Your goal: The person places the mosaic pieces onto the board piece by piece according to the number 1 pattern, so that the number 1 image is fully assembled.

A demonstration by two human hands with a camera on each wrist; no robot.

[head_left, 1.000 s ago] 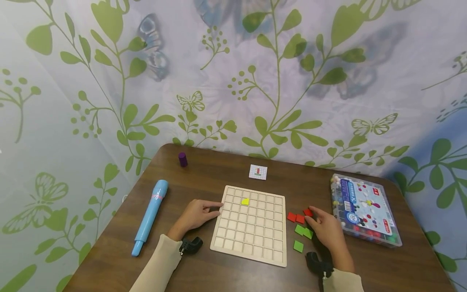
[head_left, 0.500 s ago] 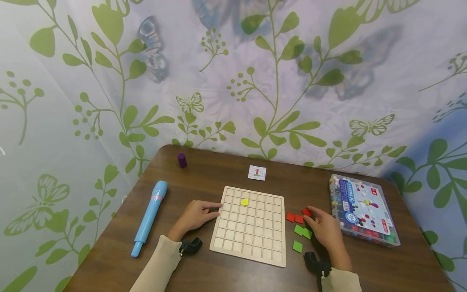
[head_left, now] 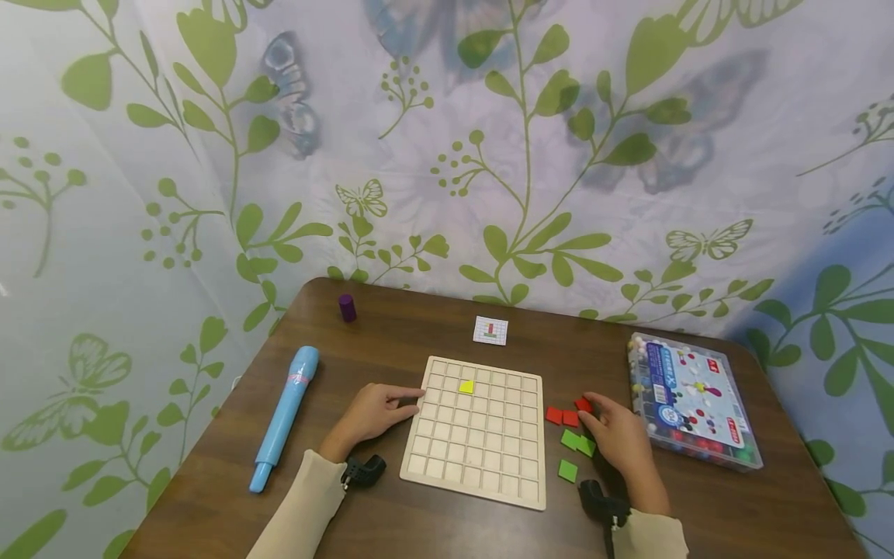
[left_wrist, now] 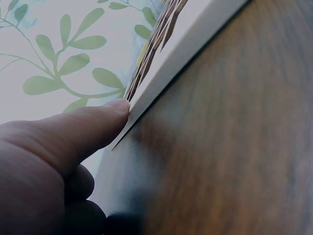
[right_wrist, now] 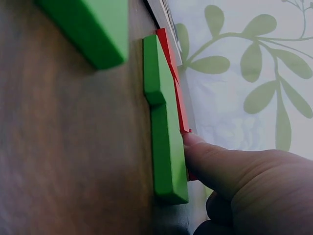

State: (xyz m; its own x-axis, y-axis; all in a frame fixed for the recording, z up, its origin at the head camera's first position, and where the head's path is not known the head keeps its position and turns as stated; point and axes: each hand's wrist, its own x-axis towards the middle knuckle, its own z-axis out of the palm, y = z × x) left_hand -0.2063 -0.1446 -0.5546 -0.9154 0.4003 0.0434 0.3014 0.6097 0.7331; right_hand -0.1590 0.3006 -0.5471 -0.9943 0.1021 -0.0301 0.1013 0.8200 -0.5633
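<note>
"Grid board (head_left: 472,439) flat on the brown table (head_left: 391,516), between your two hands; yellow piece (head_left: 466,386) in its second row from the far edge"

"On the left?"

"Your left hand (head_left: 373,411), index finger and thumb reaching the board's left edge; wrist view shows a fingertip touching the rim"

"On the right?"

"Your right hand (head_left: 618,435), well apart from the other; thumb and index finger at the rightmost red tile (head_left: 582,404); cannot tell whether you pinch it or merely touch it"

"Round about?"

"Two more red tiles (head_left: 570,418) just beside, three green tiles (head_left: 568,470) nearer you; printed card (head_left: 491,330) beyond the board, clear box (head_left: 691,400) to your right"
</note>
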